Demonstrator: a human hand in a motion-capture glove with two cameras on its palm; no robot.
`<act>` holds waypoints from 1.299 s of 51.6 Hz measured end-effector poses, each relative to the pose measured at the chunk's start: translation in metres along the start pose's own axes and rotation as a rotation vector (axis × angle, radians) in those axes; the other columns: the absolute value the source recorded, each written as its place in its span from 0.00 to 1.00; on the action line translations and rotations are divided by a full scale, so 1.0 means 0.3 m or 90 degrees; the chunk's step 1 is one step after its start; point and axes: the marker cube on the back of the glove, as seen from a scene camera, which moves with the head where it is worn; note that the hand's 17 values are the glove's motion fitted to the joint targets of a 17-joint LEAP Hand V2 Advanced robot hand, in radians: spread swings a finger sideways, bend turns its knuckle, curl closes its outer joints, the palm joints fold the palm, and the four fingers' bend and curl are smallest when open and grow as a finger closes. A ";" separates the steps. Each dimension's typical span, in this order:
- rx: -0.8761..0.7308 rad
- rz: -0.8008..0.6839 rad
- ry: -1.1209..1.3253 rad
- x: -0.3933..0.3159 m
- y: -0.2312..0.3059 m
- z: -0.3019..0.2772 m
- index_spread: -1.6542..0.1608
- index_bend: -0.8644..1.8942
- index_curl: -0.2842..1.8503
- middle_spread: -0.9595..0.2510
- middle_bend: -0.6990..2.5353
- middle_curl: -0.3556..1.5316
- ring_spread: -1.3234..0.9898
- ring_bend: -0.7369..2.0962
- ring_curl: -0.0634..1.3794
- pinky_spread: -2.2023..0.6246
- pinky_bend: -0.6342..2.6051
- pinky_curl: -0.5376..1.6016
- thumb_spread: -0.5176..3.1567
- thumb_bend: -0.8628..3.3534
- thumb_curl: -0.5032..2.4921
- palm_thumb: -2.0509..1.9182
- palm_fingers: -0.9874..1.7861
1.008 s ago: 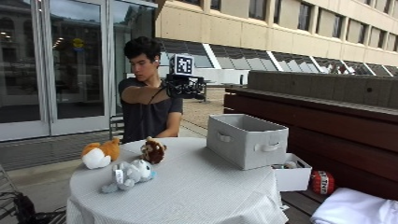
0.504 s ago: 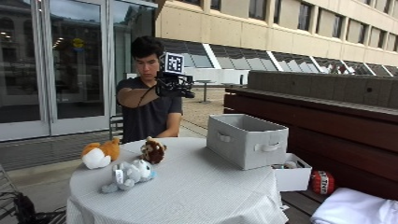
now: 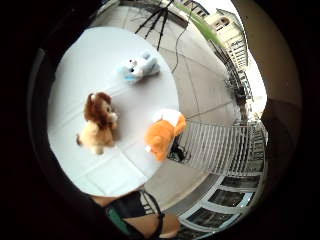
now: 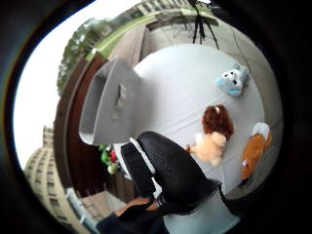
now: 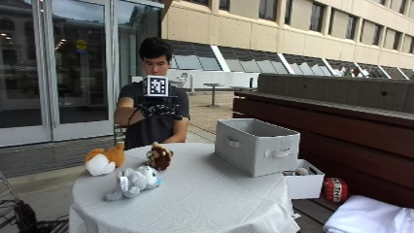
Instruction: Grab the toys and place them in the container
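Three plush toys lie on the left part of the round white-clothed table (image 5: 207, 194): an orange and white one (image 5: 103, 159), a brown lion (image 5: 158, 156) and a grey and blue one (image 5: 134, 180). The grey fabric container (image 5: 257, 145) stands on the table's right side, its top open. My gloved right hand (image 5: 158, 107) hovers in front of the person's chest, high above the table's far edge, holding nothing. The palm views look down on the lion (image 3: 97, 122), the orange toy (image 3: 165, 132), the grey toy (image 3: 139, 67) and the container (image 4: 114, 102). A gloved finger (image 4: 168, 173) shows there, relaxed.
A small white box (image 5: 302, 182) with small items sits on the wooden bench beside the table, with a red ball (image 5: 334, 189) and a white bundle (image 5: 369, 216) near it. A tripod (image 3: 160, 20) stands on the paving beyond the grey toy.
My gloved hand has come down from shoulder height and moved in front of the chest. The toys and the container have stayed where they were.
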 end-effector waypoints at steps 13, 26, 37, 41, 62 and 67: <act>-0.041 0.017 0.000 0.029 0.039 0.216 0.79 0.37 0.29 0.72 0.27 0.36 0.43 0.33 0.22 0.76 0.40 0.42 0.43 0.19 0.21 0.49 0.34; -0.109 0.020 -0.004 0.032 0.092 0.394 0.78 0.36 0.28 0.71 0.27 0.37 0.43 0.33 0.24 0.77 0.44 0.43 0.41 0.19 0.22 0.50 0.35; -0.191 -0.005 -0.020 0.050 0.125 0.510 0.77 0.32 0.23 0.72 0.28 0.38 0.46 0.38 0.27 0.78 0.54 0.47 0.42 0.21 0.24 0.53 0.35; -0.256 0.014 -0.012 0.063 0.113 0.534 0.77 0.32 0.22 0.72 0.27 0.38 0.48 0.41 0.29 0.78 0.58 0.48 0.43 0.21 0.25 0.56 0.36; -0.301 -0.001 0.004 0.121 0.128 0.506 0.77 0.32 0.13 0.68 0.38 0.37 0.41 0.74 0.43 0.63 0.71 0.46 0.49 0.29 0.30 0.70 0.49; -0.279 0.000 -0.027 0.115 0.133 0.497 0.76 0.37 0.14 0.61 0.44 0.41 0.40 0.71 0.41 0.64 0.65 0.43 0.46 0.30 0.32 0.74 0.58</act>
